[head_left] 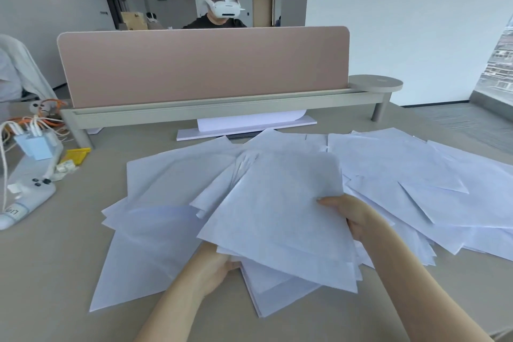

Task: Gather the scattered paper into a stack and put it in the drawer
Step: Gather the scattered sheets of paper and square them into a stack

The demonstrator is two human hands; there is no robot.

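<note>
A loose bundle of white paper sheets is lifted over the beige desk. My right hand grips its right edge, thumb on top. My left hand holds the bundle from below at its lower left, fingers hidden under the sheets. More white sheets lie scattered on the desk: a spread to the right and several overlapping ones to the left. No drawer is in view.
A pink divider panel on a grey rail closes off the far side of the desk. A person wearing a white headset sits behind it. Chargers and cables, a yellow item and a white controller crowd the left.
</note>
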